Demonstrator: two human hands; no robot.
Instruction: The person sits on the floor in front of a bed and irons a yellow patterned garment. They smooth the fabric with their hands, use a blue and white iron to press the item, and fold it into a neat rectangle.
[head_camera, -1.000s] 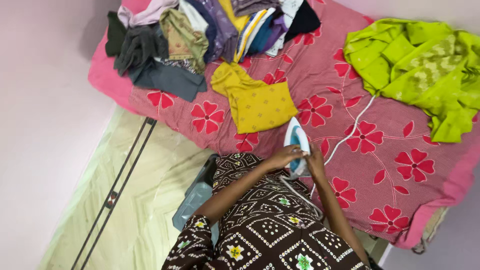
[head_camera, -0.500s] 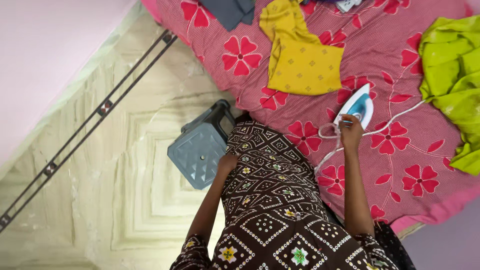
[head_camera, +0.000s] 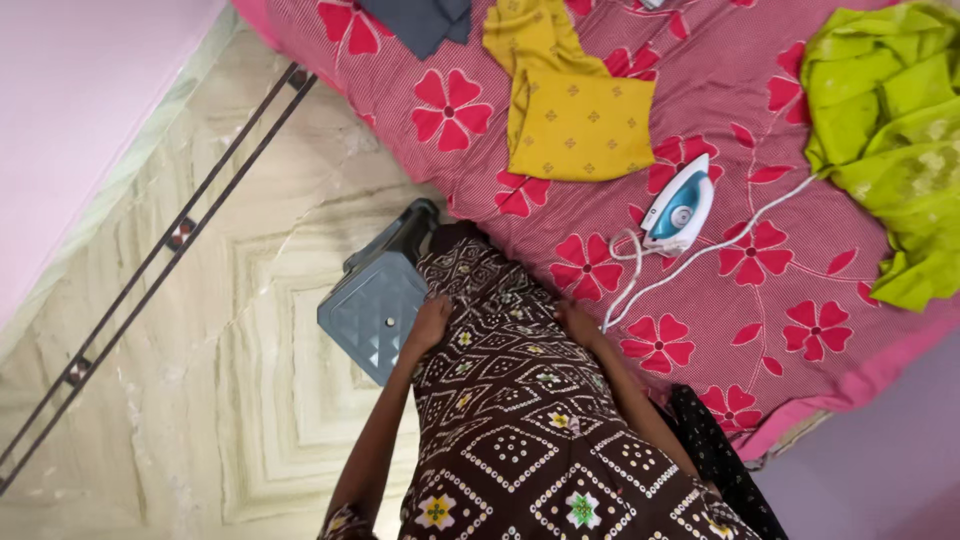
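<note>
Both hands rest apart against the brown patterned dress at centre frame, holding nothing: the left hand (head_camera: 432, 322) beside the grey plastic stool (head_camera: 375, 305), the right hand (head_camera: 578, 322) by the bed's edge. The white and blue iron (head_camera: 677, 211) lies unattended on the red flowered bedsheet (head_camera: 760, 110), right of centre, below the folded yellow garment (head_camera: 578, 125); its white cord (head_camera: 690, 262) trails loose. No containers show.

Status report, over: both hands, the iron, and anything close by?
Left hand on grey stool, right hand on dark patterned dress; both empty. Iron on bedsheet, untouched. White cord nearby.
</note>
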